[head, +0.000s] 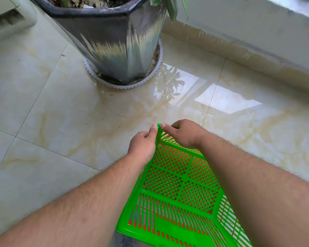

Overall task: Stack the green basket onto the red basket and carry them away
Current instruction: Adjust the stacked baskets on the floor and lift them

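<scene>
The green basket [178, 191] is a plastic mesh crate held in the air at lower centre, tilted with one corner pointing away from me. The red basket [168, 159] sits nested under it and shows only as orange-red through the green mesh holes. My left hand [143, 145] pinches the far corner from the left side, thumb on the rim. My right hand [184, 132] grips the same corner from the right, thumb beside the left thumb. Both forearms run along the basket's sides and hide its edges.
A large dark glazed plant pot [114, 41] on a white scalloped saucer [121, 85] stands on the glossy cream floor tiles just ahead. A low white ledge [248, 36] runs along the right. A white unit [9, 18] is at the far left.
</scene>
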A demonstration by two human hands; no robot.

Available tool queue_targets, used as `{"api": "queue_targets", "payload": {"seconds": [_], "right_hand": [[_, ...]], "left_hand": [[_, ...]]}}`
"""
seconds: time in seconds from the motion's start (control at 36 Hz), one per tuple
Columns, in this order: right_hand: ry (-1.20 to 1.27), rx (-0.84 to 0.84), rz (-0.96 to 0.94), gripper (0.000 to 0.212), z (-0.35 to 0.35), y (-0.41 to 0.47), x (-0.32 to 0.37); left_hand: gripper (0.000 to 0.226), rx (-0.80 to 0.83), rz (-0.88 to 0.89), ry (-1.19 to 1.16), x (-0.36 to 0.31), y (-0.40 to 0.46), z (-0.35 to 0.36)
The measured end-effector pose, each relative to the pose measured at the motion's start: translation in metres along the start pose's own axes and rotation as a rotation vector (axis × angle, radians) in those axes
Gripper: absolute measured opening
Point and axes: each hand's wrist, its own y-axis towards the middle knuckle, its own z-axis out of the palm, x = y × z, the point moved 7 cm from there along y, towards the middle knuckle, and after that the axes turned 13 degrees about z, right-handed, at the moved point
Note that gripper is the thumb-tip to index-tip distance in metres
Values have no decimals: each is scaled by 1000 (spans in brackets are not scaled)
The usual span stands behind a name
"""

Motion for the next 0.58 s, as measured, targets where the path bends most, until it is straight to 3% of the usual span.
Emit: {"api": "queue_targets", "payload": {"seconds": [0.58], "right_hand": [[40,-96,-33,72,2,10,-4]], "left_hand": [[46,-107,-16,-43,1,4,-1]]}}
